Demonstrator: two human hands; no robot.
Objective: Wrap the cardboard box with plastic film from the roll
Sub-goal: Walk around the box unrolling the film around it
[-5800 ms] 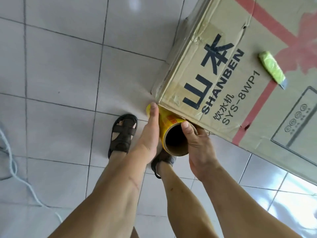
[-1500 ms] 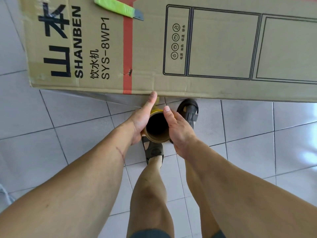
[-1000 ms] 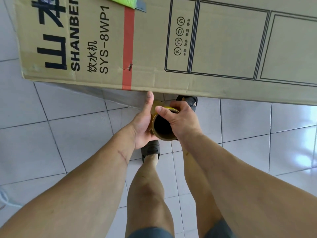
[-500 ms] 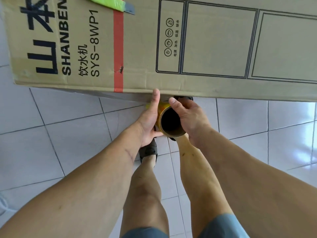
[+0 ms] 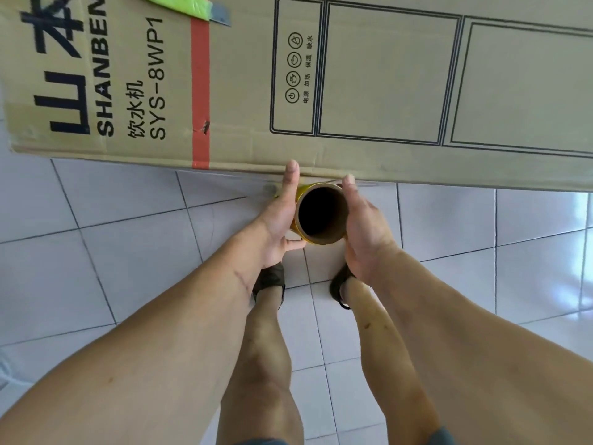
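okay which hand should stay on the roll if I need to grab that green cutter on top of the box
Left reaches: the green cutter lies toward the left hand side of the cardboard box. The right hand keeps the roll.

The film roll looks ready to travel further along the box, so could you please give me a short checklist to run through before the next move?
1. Both hands on the roll: ok. The left hand and right hand cup it from either side.
2. Roll close to the box: ok, its far end sits right under the box's near edge.
3. Film feeding onto the box side: cannot tell, that face is hidden from the head view.
4. Feet out of the way: ok, both stand behind the roll on the tiles.
5. Green cutter secure on top of the box: cannot tell; it lies flat, mostly cropped by the frame.
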